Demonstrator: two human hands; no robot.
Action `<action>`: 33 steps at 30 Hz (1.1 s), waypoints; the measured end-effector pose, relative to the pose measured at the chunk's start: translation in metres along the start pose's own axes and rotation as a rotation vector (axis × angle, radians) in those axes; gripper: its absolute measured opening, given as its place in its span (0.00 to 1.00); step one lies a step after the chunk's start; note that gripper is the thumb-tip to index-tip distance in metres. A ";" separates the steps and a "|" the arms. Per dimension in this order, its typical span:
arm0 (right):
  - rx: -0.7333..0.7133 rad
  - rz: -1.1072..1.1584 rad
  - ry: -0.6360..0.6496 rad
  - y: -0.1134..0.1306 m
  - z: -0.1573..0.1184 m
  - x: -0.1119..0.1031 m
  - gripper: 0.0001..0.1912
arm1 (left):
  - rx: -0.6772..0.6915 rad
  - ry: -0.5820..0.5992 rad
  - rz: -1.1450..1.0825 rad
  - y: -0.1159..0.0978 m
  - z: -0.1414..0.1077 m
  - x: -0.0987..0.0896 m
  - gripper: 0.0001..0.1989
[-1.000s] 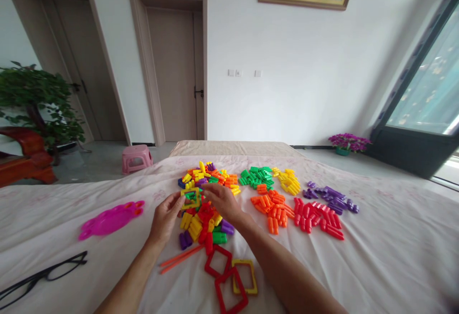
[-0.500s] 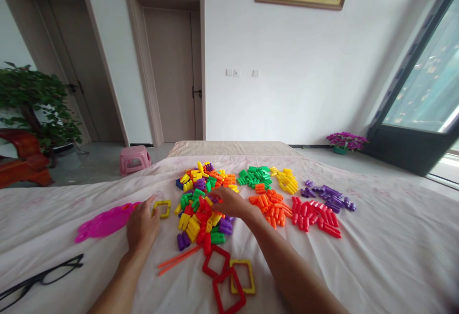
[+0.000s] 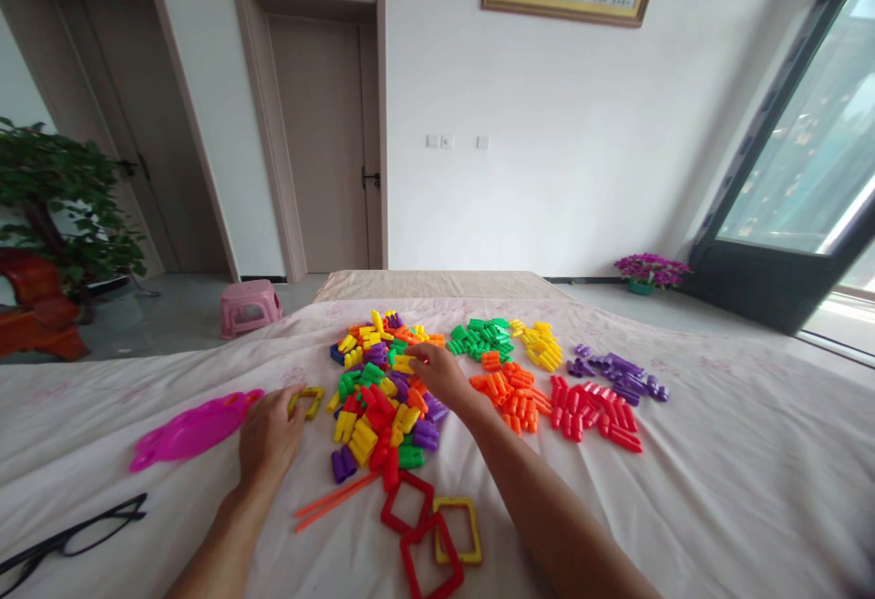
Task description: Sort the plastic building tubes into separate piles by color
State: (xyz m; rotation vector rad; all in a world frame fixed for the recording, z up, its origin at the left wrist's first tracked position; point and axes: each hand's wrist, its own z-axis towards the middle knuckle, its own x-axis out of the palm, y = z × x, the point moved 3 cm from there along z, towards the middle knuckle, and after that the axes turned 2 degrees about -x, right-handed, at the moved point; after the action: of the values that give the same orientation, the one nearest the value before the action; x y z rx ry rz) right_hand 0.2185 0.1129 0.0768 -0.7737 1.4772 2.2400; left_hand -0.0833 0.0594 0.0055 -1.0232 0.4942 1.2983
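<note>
Centrally, the right hand pinches a yellow block above the mixed pile, sorting by colour seemingly in hand; the crowding calls for a clear lift. Leftward, the left hand meets a yellow square frame, fingers narrowly spaced, though whether they grip it cannot be told.

Your left hand low, palm down, fingers bent forward, forearm angled in from lower left. Your right hand farther forward, fingers pointing left, forearm slanting from lower right.
</note>
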 end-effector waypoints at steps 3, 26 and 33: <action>0.067 0.134 -0.016 -0.011 0.008 -0.027 0.17 | 0.012 0.028 0.044 0.001 0.000 0.002 0.21; 0.247 -0.349 -0.391 -0.078 -0.005 -0.136 0.19 | 0.011 0.068 -0.066 0.003 0.001 0.006 0.20; -0.135 -0.424 0.151 -0.033 0.000 -0.045 0.19 | 0.031 0.058 -0.086 0.006 0.002 0.011 0.21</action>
State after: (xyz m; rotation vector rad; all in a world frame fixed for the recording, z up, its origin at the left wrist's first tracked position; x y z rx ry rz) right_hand 0.2727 0.1271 0.0803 -1.1957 1.0989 2.0039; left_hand -0.0864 0.0670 -0.0038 -1.0476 0.5076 1.1837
